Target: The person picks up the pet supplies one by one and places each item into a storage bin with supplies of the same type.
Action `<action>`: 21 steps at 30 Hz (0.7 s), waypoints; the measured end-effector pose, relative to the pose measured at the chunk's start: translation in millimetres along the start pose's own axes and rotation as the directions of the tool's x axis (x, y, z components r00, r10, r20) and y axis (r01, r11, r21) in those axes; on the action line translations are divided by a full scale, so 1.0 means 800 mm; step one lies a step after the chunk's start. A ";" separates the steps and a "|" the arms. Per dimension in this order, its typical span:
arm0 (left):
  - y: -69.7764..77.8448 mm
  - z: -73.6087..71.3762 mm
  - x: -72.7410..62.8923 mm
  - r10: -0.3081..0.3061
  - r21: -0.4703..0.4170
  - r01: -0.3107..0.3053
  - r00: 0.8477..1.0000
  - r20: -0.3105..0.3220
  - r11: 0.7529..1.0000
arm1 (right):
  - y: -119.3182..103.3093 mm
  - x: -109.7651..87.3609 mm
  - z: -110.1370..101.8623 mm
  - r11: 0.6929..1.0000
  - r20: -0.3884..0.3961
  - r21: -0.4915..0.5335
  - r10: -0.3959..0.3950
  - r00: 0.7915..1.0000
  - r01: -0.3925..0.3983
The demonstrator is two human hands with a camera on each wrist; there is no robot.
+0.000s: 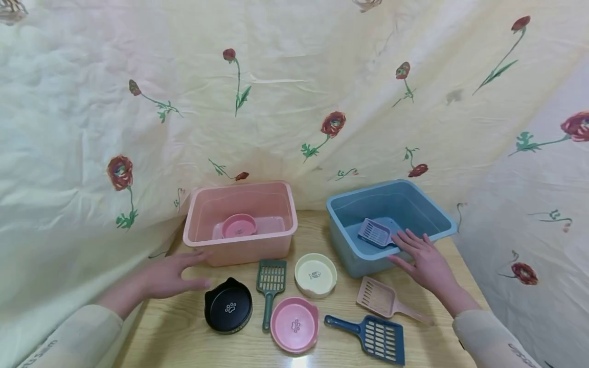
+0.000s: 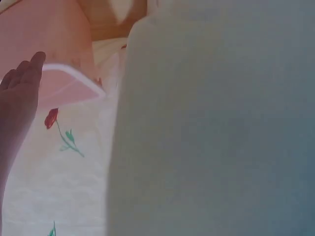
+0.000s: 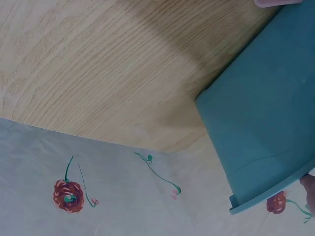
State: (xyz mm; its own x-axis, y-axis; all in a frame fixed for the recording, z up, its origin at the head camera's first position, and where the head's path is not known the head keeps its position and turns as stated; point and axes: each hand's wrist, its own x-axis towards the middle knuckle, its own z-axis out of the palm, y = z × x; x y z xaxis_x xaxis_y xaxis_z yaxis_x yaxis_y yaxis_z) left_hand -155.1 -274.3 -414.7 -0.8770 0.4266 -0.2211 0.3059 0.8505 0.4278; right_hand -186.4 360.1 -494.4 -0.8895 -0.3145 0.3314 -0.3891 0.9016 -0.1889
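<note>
Sorting, seemingly: left hand (image 1: 177, 275) loose near the black bowl (image 1: 229, 307), right hand (image 1: 425, 260) spread over the blue bin (image 1: 346, 249); gripping that bowl probably follows.

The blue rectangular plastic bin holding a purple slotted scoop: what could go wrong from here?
The right hand hangs across the near rim of the blue bin, so it might nudge the bin askew. It also appears very close to the purple scoop and could knock it. The left hand is near a round black cat-eared bowl and might bump it.
</note>
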 end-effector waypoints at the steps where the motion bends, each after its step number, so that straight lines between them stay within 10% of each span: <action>1: -0.002 0.004 0.001 0.016 -0.011 -0.017 1.000 -0.008 1.000 | 0.000 0.000 0.001 1.000 -0.005 -0.002 -0.001 1.000 0.001; 12: -0.040 0.075 0.014 0.015 -0.126 -0.028 0.994 -0.105 0.992 | 0.000 0.001 0.005 1.000 -0.050 -0.001 -0.011 0.999 0.011; 21: -0.064 0.103 0.028 -0.068 -0.310 0.077 0.997 0.040 0.947 | -0.002 0.000 0.000 1.000 -0.030 0.001 -0.007 1.000 0.007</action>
State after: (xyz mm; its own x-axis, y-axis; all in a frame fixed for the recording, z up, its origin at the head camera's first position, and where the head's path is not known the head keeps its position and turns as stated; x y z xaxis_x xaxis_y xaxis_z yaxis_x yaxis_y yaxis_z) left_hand -160.2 -282.7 -513.8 -0.8802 0.3797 -0.2849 0.1070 0.7435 0.6602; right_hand -186.0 358.5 -493.7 -0.8790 -0.3117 0.3607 -0.3959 0.8989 -0.1878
